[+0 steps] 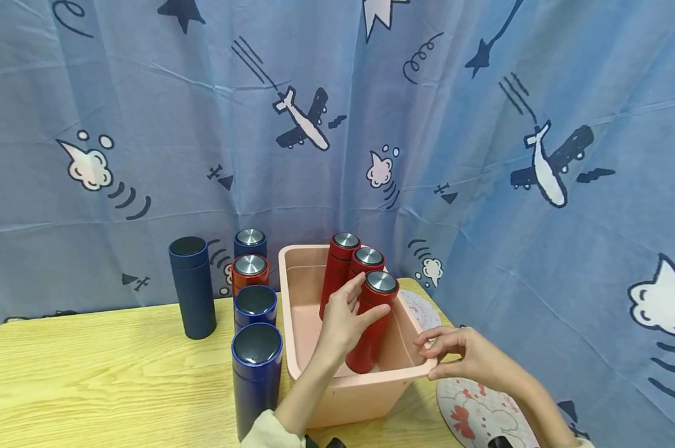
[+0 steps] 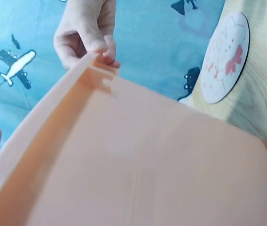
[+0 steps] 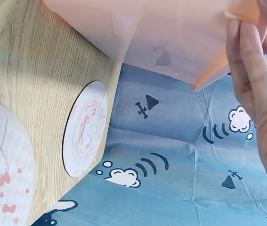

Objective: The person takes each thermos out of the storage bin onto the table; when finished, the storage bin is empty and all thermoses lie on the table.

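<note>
At the far left, a dark navy bottle (image 1: 193,298) stands apart on the desk (image 1: 107,373), so it looks the least at risk. Next comes a row beside the tub: a blue bottle with a silver lid (image 1: 250,244) at the back, an orange-red bottle (image 1: 250,277), a blue bottle with a black lid (image 1: 256,305) and, nearest, a tall blue bottle (image 1: 257,389). The left sleeve (image 1: 270,430) is just beside that nearest one; a careless pull back of the arm could tip it into its neighbours.

In the pink tub (image 1: 339,401), three red bottles stand close together. The left hand (image 1: 339,323) reaches over the rim, thumb and fingers round the front red bottle (image 1: 375,330); a sideways twist could knock it against the middle red bottle (image 1: 367,258) or rear red bottle (image 1: 339,274).

At the right, the right hand (image 1: 468,354) pinches the tub's corner. Pulling hard there could tilt the tub and topple the load, or drag it onto the nearer round mat (image 1: 483,414); the farther round mat (image 1: 419,309) lies beyond.
</note>
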{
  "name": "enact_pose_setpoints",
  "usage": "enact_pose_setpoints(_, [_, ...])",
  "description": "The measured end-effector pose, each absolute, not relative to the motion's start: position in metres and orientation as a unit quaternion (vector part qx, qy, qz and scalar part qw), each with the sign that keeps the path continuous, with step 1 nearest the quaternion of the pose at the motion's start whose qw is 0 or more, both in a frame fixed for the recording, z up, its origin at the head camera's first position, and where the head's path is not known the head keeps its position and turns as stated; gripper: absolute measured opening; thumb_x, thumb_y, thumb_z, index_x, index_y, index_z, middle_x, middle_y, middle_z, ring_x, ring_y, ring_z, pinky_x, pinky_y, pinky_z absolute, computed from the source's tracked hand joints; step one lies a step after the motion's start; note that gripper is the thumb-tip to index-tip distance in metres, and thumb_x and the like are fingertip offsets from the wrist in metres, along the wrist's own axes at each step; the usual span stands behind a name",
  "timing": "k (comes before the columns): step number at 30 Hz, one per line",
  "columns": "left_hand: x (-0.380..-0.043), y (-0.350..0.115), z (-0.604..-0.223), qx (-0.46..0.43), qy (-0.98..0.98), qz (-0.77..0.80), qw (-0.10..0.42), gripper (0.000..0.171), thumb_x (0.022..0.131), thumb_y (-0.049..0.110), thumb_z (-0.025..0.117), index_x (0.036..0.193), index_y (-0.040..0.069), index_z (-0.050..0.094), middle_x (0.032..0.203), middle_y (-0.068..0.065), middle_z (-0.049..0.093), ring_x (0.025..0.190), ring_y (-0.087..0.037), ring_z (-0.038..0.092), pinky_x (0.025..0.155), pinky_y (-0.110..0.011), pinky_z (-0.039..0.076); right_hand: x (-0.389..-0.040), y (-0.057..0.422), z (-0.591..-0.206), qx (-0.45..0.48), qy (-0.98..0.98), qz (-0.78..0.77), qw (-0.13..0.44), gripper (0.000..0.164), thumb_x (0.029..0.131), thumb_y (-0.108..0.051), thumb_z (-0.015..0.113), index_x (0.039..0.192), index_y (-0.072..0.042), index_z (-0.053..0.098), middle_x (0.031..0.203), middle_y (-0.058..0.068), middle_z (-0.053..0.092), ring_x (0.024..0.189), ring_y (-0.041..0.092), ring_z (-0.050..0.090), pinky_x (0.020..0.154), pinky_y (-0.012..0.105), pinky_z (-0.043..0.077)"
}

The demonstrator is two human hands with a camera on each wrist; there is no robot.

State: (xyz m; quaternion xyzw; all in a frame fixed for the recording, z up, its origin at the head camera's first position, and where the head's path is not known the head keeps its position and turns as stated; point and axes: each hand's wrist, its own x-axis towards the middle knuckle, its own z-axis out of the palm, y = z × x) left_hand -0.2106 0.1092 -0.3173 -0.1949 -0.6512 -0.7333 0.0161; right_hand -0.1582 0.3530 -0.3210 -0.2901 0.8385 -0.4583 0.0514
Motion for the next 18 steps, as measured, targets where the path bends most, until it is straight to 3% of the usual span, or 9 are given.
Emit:
enact_pose_setpoints(8, [-0.224,0.117,-0.313,-0.181,-0.738,-0.650,0.019,0.077,0.078,0.008,0.077,0.144,0.002,0.040,0.140,-0.017,0.048,0.129,-0.035,0.044,0.106,-0.049,0.038,-0.159,0.351,-0.320,-0.289,0.840,-0.458,0.047,0.019,0.081,-0.003,0.074,0.097,0.006,0.071,0.114,0.021,0.062,0.104,0.004,0.059,0.077,0.027,0.057])
enact_pose_setpoints(18, [-0.224,0.119,-0.315,-0.153,-0.753,-0.639,0.031,0.075,0.074,0.003,0.079,0.141,0.003,0.044,0.132,-0.016,0.049,0.124,-0.034,0.043,0.102,-0.048,0.041,-0.159,0.351,-0.321,-0.281,0.836,-0.469,0.053,0.021,0.081,-0.002,0.074,0.099,0.008,0.070,0.114,0.022,0.062,0.103,0.004,0.060,0.076,0.027,0.057])
